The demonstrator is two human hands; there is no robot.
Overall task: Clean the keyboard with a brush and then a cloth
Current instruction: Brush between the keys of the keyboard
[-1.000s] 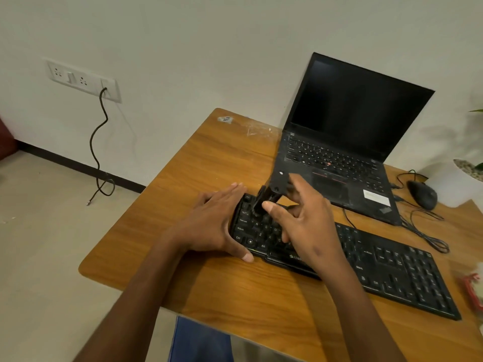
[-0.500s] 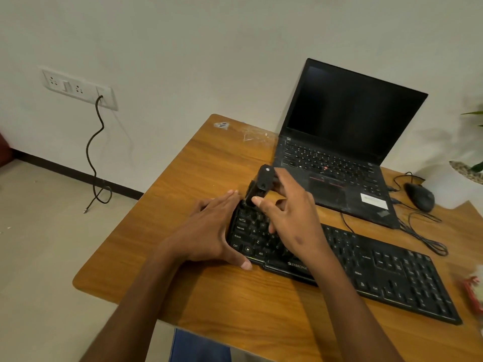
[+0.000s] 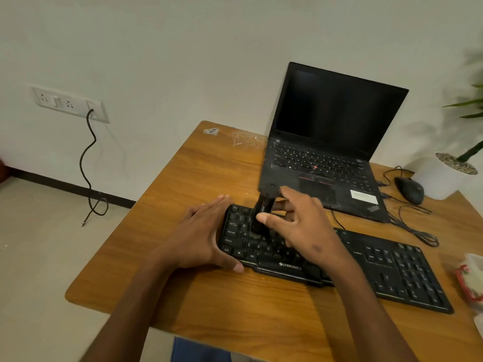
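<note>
Black keyboard [image 3: 339, 259] lies along the near part of the wooden counter [image 3: 183, 178], its left end under my hands. My right hand [image 3: 300, 228] pinches a black brush [image 3: 262, 214] between thumb and curled fingers [image 3: 264, 219], holding it nearly upright with its lower end on the keys near the left of the board. My left hand [image 3: 203, 236] lies flat with straight fingers against the keyboard's left edge, thumb along the front rim, holding nothing.

Behind the keyboard an open laptop [image 3: 326, 158] stands with a dark screen. To its right sits a black mouse [image 3: 409, 189], its cable looping over the counter. A white pot [image 3: 441, 181] at the far right corner holds pebbles and a green plant [image 3: 470, 105]. At the right edge a clear bag [image 3: 471, 280] with red trim holds something pale that I cannot make out. On the wall to the left, a cord [image 3: 87, 163] hangs from a socket strip [image 3: 68, 103] to the floor.
</note>
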